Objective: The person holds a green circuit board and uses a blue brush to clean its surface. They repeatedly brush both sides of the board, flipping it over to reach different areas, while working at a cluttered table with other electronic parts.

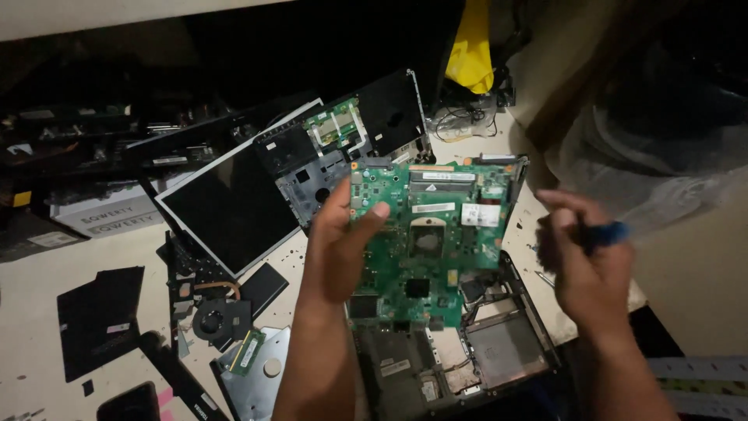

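Presently, item in hand: a green motherboard (436,234), lifted clear above the opened laptop base (499,351) and clamped at its near-left edge by our left hand (339,242). Our right hand (588,257), well apart to the board's right, is closed on a blue-handled tool (612,231). We judge the board freshly freed; next calls for setting it on the worktop (31,312).

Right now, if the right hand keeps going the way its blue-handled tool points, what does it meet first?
The right hand holds a blue-handled tool aimed left, toward the green circuit board that the left hand holds up. The board's right edge likely comes first, though depth is unclear.
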